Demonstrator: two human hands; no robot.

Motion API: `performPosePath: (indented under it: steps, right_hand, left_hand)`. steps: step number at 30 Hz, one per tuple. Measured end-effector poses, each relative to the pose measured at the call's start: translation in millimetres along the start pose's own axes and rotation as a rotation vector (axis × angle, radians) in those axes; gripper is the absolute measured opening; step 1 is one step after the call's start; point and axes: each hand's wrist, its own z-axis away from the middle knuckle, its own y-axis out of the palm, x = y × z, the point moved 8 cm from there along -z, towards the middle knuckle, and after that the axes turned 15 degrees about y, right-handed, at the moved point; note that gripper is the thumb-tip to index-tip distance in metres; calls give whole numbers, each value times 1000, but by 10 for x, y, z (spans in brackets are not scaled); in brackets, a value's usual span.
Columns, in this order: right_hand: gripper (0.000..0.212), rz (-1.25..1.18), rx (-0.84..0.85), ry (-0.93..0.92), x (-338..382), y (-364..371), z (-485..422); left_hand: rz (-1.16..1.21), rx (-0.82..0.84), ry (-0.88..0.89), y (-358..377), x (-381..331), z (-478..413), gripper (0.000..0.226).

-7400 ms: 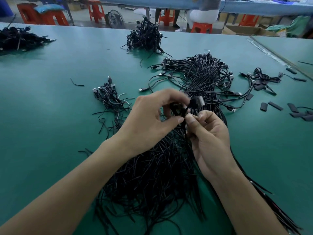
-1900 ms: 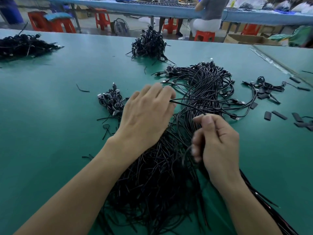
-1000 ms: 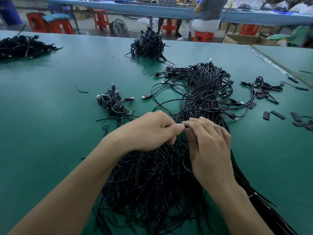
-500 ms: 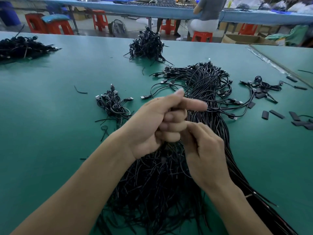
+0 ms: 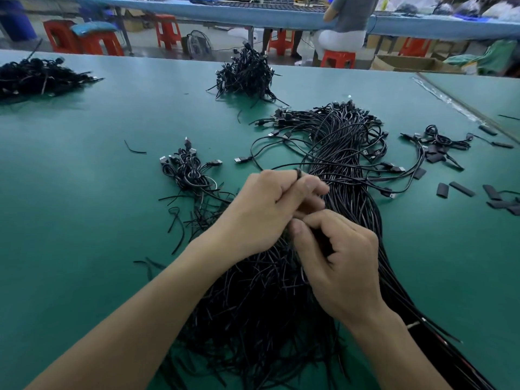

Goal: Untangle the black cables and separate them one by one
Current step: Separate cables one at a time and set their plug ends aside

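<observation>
A wide table topped in smooth teal-green matting point(image 5: 84, 220) fills most of the view. On its near middle lies the large tangle of thin black cables point(image 5: 346, 153), running from the near edge under both forearms out to a fan of plug ends at the far side. Both hands are over it, close together. The left hand point(image 5: 261, 209) is clenched, thumb and forefinger pinching a short loop of black cable point(image 5: 298, 172) that sticks up above the knuckles. The right hand point(image 5: 340, 266), just nearer and touching the left, curls its fingers and thumb round dark strands of the same tangle.

Left of the hands sits a small heap of coiled black cables with metal plugs point(image 5: 188, 173), with loose black offcuts point(image 5: 177, 223) around it. A bristly mound of black cables point(image 5: 244, 74) stands near the far edge, and a flatter black pile point(image 5: 36, 77) lies at the far left. To the right are a small knot of black leads point(image 5: 439, 142) and several flat black sleeve pieces point(image 5: 461, 189). A second green table point(image 5: 492, 91) adjoins on the right.

Beyond, a long light-blue workbench point(image 5: 197, 12) crosses the room, with red plastic stools point(image 5: 168, 30) beneath and beside it, a small round floor fan point(image 5: 198, 45), an open brown cardboard box point(image 5: 408, 63), and a seated person in a grey top point(image 5: 346, 23) on a stool.
</observation>
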Motion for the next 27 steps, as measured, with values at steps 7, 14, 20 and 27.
performPosePath:
  steps: [7,14,20,27]
  right_hand:
    - [19,-266,-145,163,-132,-202,-35]
    - [25,-417,-89,220,-209,-153,-51]
    - [21,-131,39,137,-134,70,-3]
    - [28,87,-22,-3,30,53,41]
  left_hand:
    - [-44,288,-232,128,26,89,60]
    - [495,502,-286,240,-160,218,59]
    - [980,170,-212,68,-248,35,41]
    - [737,-265,-145,-52,-48,-17,32]
